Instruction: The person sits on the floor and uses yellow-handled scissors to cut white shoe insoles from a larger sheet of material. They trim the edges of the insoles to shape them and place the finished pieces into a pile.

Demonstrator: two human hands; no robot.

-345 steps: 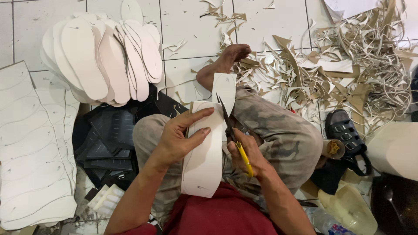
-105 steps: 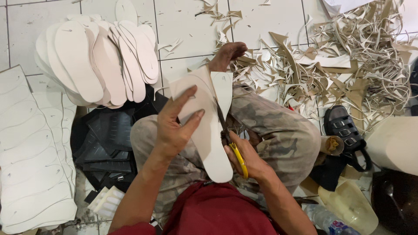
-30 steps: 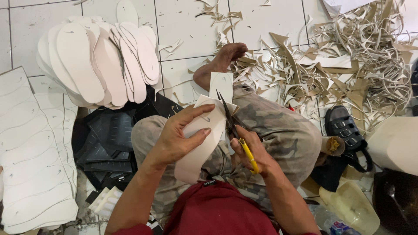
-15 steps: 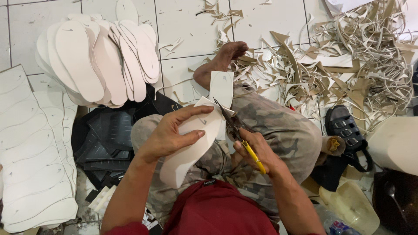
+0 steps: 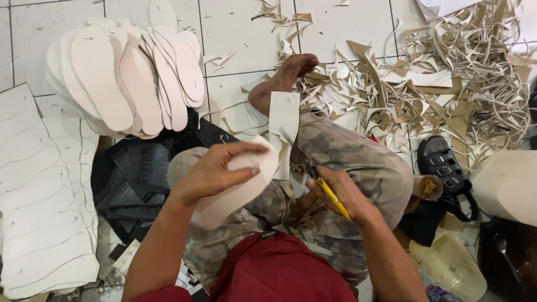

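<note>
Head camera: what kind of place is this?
Probably a small sandal-making workshop on a tiled floor. A pile of cut white soles lies to one side, trimmed scraps heap up opposite, and the right hand works scissors on a sole.

White tiled floor (image 5: 246, 33) w/ dark grout lines, even light, offcut scraps (image 5: 447, 72) at right.

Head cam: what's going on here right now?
A person sits on a tiled floor trimming a white foam sole blank. The left hand grips the blank over the lap; the right hand works yellow-handled scissors at its edge. A fanned pile of cut soles lies on the floor ahead to the left, a heap of offcut strips to the right, and a black sandal beside the knee.
</note>
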